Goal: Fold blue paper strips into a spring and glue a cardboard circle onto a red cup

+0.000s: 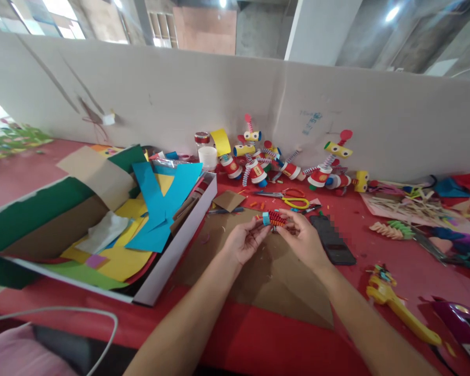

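Between the fingertips of both hands is a small accordion-folded paper strip (276, 218), red and orange with a light blue end. My left hand (243, 241) pinches it at the blue end. The red end is gripped by my right hand (302, 243), its fingers bent around the folds. Both hands are raised over a brown cardboard sheet (278, 282). Just beyond them lie scissors (295, 202) with yellow handles. A black phone (332, 243) rests right of my right hand.
A white box (172, 256) of coloured paper stands at left. Several paper-cup figures (256, 171) with folded-strip limbs line the wall (235, 94). A yellow tool (405, 310) and a purple device (462, 324) lie at right, below a pile of folded strips (407, 201).
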`<state>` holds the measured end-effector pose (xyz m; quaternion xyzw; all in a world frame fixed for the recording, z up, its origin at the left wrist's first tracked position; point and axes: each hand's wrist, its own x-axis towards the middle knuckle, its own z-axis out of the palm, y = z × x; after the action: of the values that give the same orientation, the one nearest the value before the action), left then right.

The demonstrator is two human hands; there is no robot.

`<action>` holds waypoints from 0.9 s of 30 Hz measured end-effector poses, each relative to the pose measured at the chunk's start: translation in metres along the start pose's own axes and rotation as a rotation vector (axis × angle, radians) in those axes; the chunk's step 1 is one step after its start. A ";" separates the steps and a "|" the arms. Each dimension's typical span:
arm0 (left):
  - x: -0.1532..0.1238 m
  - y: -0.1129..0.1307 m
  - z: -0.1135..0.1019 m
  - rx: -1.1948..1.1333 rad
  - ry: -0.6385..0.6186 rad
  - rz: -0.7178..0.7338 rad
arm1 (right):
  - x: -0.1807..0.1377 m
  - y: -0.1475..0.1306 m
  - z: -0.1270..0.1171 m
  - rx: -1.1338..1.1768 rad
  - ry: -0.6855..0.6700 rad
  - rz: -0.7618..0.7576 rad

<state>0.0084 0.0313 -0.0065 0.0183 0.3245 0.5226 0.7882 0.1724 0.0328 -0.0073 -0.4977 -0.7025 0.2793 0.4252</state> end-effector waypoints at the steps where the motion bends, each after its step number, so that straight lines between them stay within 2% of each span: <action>1: 0.000 0.002 0.000 -0.008 0.006 -0.003 | -0.004 0.001 0.000 0.012 0.011 0.020; 6: -0.002 0.008 0.000 -0.015 0.009 -0.010 | -0.020 0.010 0.003 0.098 0.034 0.127; 10: 0.000 0.010 -0.003 0.002 -0.006 -0.004 | -0.022 0.013 0.003 0.126 0.034 0.172; 13: 0.001 0.009 -0.003 0.048 0.009 0.001 | -0.012 0.007 0.001 0.108 0.009 0.102; 18: -0.003 0.004 -0.001 0.206 -0.028 0.023 | 0.010 -0.006 0.003 0.043 -0.144 -0.109; 22: -0.006 0.003 -0.001 0.272 -0.060 -0.015 | 0.016 -0.005 0.007 0.142 -0.193 -0.039; 27: -0.004 0.005 -0.005 0.232 -0.113 -0.066 | 0.011 -0.005 0.009 0.244 -0.146 0.001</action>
<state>0.0009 0.0288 -0.0071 0.1279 0.3384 0.4533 0.8147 0.1603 0.0421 -0.0042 -0.4210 -0.6920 0.3986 0.4300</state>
